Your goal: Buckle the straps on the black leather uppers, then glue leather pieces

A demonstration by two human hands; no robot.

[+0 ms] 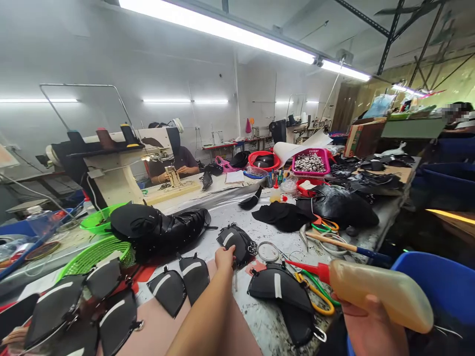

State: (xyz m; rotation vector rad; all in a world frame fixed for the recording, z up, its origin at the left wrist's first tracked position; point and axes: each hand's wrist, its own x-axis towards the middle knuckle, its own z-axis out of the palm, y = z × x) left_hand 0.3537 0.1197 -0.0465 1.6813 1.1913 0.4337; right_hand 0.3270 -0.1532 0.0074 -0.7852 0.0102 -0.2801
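Note:
My left hand (224,256) reaches to the middle of the table, its fingers closed on the near edge of a stack of black pieces (237,241) with metal buckles on the right side. In my right hand (374,321) lies a bottle of amber liquid (382,291), tilted sideways, its red nozzle (308,268) pointing left. Below the nozzle sits a black piece with a white strip (278,287). More black pieces with white strips (168,291) lie to the left of my left forearm.
Green baskets (98,257) and a heap of black parts (159,227) stand at the left. A sewing machine (118,168) is behind them, with a seated person (185,160) beyond. Scissors (315,296), a blue-handled tool (349,245) and a blue bin (438,282) are at right.

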